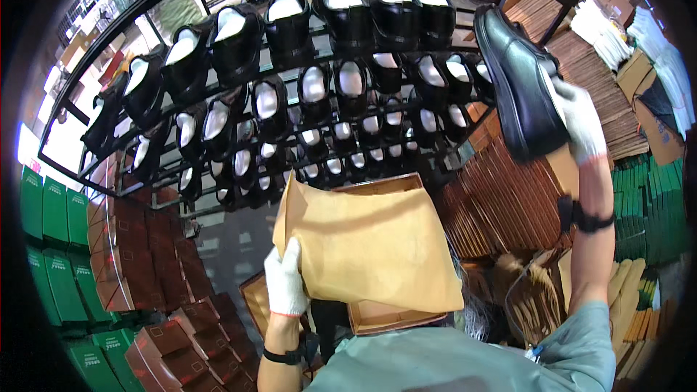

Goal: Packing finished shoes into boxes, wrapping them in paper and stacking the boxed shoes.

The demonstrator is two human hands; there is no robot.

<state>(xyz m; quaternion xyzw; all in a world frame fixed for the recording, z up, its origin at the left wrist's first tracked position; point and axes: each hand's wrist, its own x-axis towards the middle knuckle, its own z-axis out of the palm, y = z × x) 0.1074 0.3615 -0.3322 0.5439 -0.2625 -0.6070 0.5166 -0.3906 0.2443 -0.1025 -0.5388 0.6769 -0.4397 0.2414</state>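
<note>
From the head view, I have both gloved hands in sight. My left hand point(285, 276) holds the left edge of a sheet of tan paper point(370, 247), its thumb along the near face; the fingers pinch that edge, though I cannot tell how those behind it lie. The paper spreads over an open box point(396, 319), whose far and near rims show beyond it.

My right hand point(583, 120) holds a black shoe point(515, 87) up by its opening, toe pointing away, near the upper right corner of a metal rack point(110, 35). The fingertips are hidden by the shoe, so I cannot tell whether they are spread or together.

Rows of black shoes point(236, 47) with white stuffing line the rack's shelves. Green boxes point(54, 210) and brown boxes point(163, 352) are stacked off its lower left corner; flat cardboard point(501, 196) stands off its lower right.
</note>
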